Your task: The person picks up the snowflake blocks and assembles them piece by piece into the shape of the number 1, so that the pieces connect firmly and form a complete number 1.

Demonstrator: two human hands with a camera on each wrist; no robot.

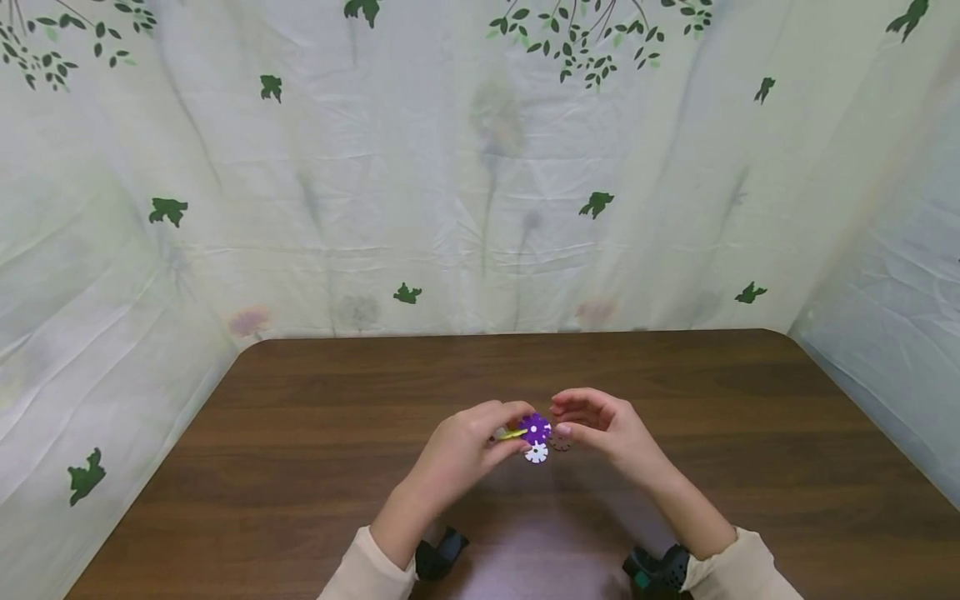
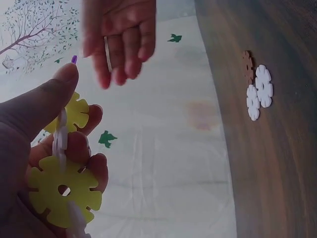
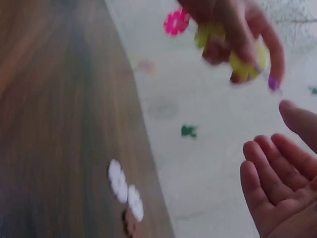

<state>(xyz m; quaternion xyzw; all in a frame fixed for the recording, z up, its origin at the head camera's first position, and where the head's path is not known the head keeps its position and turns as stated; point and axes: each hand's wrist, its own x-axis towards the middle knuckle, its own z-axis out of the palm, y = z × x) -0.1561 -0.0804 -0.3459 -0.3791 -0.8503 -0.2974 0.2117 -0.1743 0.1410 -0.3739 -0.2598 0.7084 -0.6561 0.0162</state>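
My left hand (image 1: 474,439) grips a chain of notched, flower-shaped interlocking discs. In the left wrist view the chain shows a yellow disc (image 2: 43,184) at the palm, a white disc (image 2: 60,144) set edge-on, and another yellow one under the thumb. A purple disc (image 1: 536,423) stands out at the fingertips, and a pink disc (image 3: 171,25) hangs at the far end in the right wrist view. Close beside the purple disc, my right hand (image 1: 611,432) is held with fingers loosely extended and nothing in it.
On the brown wooden table (image 1: 315,467), beneath the hands, lie loose white discs (image 2: 265,78) and a brown disc (image 2: 247,64) grouped together. A pale curtain (image 1: 420,208) with leaf and bird prints hangs behind the table's far edge.
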